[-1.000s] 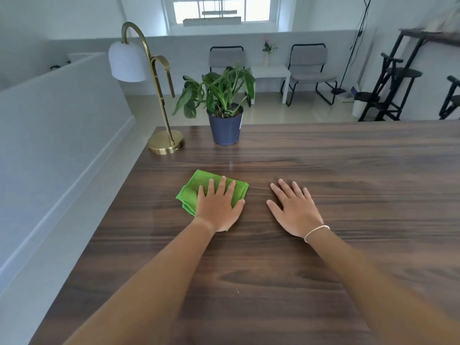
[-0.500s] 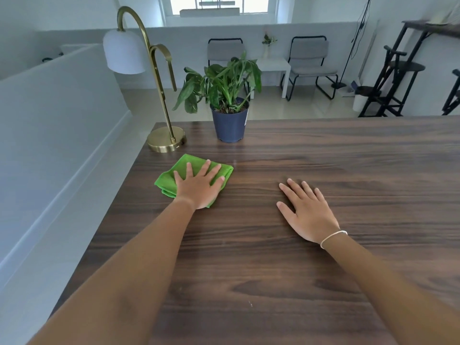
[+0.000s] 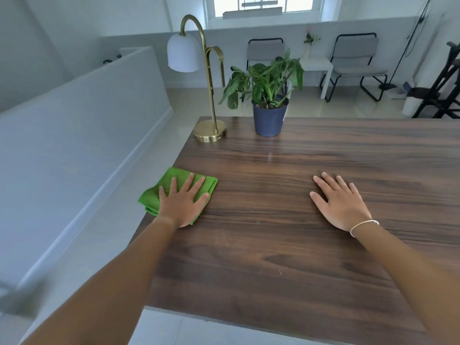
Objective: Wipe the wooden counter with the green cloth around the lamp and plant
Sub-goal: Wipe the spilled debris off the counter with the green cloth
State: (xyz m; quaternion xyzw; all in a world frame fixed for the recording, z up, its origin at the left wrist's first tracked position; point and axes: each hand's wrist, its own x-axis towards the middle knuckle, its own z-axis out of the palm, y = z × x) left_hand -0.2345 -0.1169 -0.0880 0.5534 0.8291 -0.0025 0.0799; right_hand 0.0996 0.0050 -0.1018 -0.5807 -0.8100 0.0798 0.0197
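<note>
At the far left, a grey half-wall (image 3: 82,135) runs alongside the walkway floor beside the counter (image 3: 286,245), a dark wood-grain surface. The green cloth (image 3: 159,195), folded into a rough square, lies at the counter's left edge, with its left corner overhanging that edge. The left hand (image 3: 183,202) rests flat on top of the cloth, palm down; its fingers (image 3: 190,181) are straight and spread wide, pressing the cloth rather than curling around it, and the thumb tip lies on the cloth's right margin. Beyond the cloth, at the far left corner of the counter, stands the lamp (image 3: 210,131), with a round brass base, an arched brass stem and a white dome shade hanging to the left of the stem. Just to the right of the lamp base, apart from it, stands the plant (image 3: 270,118), upright in a dark blue pot, with broad green leaves. The cloth is well apart from both items, nearer the person. Further right, the right hand (image 3: 342,205) lies palm down directly on the bare wood, well apart from the cloth; its fingers (image 3: 328,179) are straight and slightly spread, holding nothing. A thin white band (image 3: 362,226) circles the right wrist. Behind the counter, two grey chairs (image 3: 356,61) flank a small white table (image 3: 317,68).
</note>
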